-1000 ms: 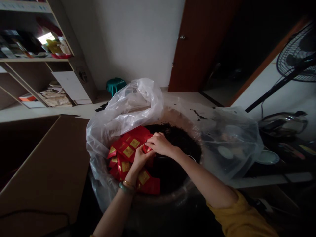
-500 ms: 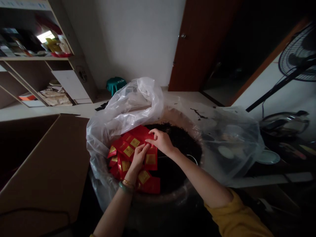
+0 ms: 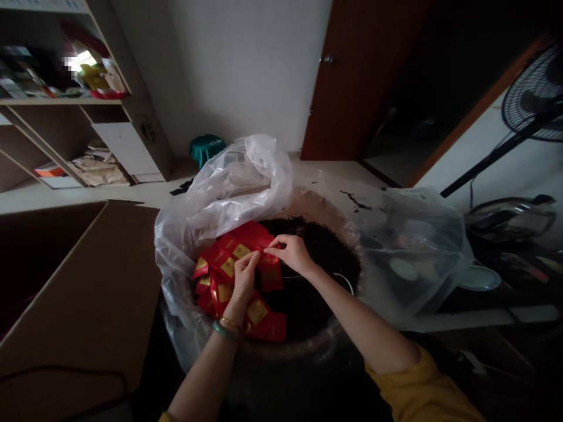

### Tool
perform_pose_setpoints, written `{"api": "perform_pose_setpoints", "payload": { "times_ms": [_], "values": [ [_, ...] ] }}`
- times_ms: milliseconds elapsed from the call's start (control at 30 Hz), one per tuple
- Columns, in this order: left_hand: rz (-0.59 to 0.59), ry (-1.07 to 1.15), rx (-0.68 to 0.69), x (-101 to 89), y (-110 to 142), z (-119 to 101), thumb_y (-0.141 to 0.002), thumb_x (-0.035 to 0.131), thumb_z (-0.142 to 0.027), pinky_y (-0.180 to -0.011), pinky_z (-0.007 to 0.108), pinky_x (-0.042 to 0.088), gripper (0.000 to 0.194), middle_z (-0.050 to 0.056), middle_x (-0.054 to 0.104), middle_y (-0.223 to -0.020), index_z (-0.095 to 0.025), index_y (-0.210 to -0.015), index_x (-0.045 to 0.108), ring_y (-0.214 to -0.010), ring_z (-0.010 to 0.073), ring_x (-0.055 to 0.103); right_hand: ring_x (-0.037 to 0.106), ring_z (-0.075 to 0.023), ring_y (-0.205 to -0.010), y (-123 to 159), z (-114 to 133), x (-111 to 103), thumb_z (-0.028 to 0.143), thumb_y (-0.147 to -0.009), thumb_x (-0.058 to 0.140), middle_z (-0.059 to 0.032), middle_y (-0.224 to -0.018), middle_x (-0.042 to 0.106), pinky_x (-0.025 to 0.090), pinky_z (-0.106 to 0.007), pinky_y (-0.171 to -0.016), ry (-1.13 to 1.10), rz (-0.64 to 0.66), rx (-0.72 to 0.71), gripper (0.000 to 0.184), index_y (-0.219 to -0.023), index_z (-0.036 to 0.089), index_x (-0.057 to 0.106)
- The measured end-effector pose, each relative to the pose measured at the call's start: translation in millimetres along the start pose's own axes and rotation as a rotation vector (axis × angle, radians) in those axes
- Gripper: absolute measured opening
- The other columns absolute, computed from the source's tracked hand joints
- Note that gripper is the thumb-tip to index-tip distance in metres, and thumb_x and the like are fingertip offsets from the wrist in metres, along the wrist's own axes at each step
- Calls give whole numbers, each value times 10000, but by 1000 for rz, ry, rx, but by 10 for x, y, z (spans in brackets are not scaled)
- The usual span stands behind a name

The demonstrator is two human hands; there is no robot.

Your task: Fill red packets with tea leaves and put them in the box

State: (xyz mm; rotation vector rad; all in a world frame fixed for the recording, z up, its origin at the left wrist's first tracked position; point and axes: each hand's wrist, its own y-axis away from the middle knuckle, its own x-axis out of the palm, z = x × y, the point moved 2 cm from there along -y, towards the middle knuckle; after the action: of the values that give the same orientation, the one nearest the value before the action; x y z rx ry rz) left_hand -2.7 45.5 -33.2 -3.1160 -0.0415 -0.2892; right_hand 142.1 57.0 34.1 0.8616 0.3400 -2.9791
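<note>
Both my hands are over a round tub lined with clear plastic. A small red packet hangs upright from my fingertips, its gold square now dull and dark. My right hand is closed in a pinch on the packet's top edge. My left hand is pinched close beside its top left corner; whether its fingertips still grip the packet is hard to tell. Several red packets with gold squares lie in a heap under and left of my hands. Dark, loose, leaf-like material fills the tub.
An open cardboard box stands at the left. Right of the tub lie a clear plastic sheet and a pale dish. A standing fan is at far right, shelves at back left, and a brown door behind.
My two hands have moved slightly apart at the packet's top edge. The packet has tilted, so its gold square looks darker. The heap has stayed put.
</note>
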Motion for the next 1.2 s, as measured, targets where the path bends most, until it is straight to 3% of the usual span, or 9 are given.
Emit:
{"api": "perform_pose_setpoints", "payload": {
  "times_ms": [100,200,333,433,633,800,1033,1200],
  "values": [
    [-11,-5,20,-4,-3,-21,-720,630,-530,-522,204,384,394,-22,585,-582,-138,-689,664,-555,102,485,617,-141,-669,0,-47,47,399,-689,722,-28,-753,690,467,-241,-648,-57,-21,4,261,-787,165,661],
    [-87,-24,60,-7,1,-82,-727,630,-496,-531,200,378,363,-26,584,-581,-139,-673,666,-560,100,477,604,-135,-657,49,-82,90,425,-626,757,-37,-830,679,484,-247,-623,-101,-129,37,386,-874,169,608],
    [-124,-46,90,0,14,-141,-723,649,-459,-568,200,398,328,-21,612,-607,-135,-692,686,-585,102,497,597,-142,-649,115,-71,140,381,-683,700,-28,-763,668,495,-266,-651,-123,-162,3,230,-733,185,589],
    [-80,3,56,10,21,-135,-686,694,-443,-585,206,415,308,-17,644,-642,-137,-723,703,-591,102,514,619,-162,-704,114,-72,150,325,-700,668,-45,-800,684,497,-281,-682,-158,-174,-32,165,-772,182,632],
    [-52,26,1,17,20,-122,-622,747,-395,-601,226,442,296,11,696,-689,-137,-765,735,-615,126,565,641,-178,-725,87,-116,119,351,-695,677,-53,-805,703,498,-288,-677,-219,-110,-14,200,-798,181,666],
    [-52,22,9,13,8,-111,-640,732,-387,-586,220,434,259,5,692,-654,-143,-728,739,-593,121,560,634,-176,-696,70,-148,81,365,-689,664,-49,-747,689,495,-284,-650,-250,-79,23,191,-700,177,635],
    [-30,7,44,20,8,-126,-638,726,-385,-597,231,452,243,5,694,-647,-159,-724,747,-592,129,571,637,-169,-730,85,-118,84,391,-623,722,-35,-793,689,503,-270,-644,-316,-21,37,279,-773,179,618],
    [-61,-37,78,31,9,-148,-631,723,-374,-611,242,464,236,23,704,-670,-160,-727,746,-621,146,592,631,-164,-626,113,-72,48,355,-668,688,-22,-661,682,507,-281,-633,-256,-57,0,185,-666,183,621]
  ]
}}
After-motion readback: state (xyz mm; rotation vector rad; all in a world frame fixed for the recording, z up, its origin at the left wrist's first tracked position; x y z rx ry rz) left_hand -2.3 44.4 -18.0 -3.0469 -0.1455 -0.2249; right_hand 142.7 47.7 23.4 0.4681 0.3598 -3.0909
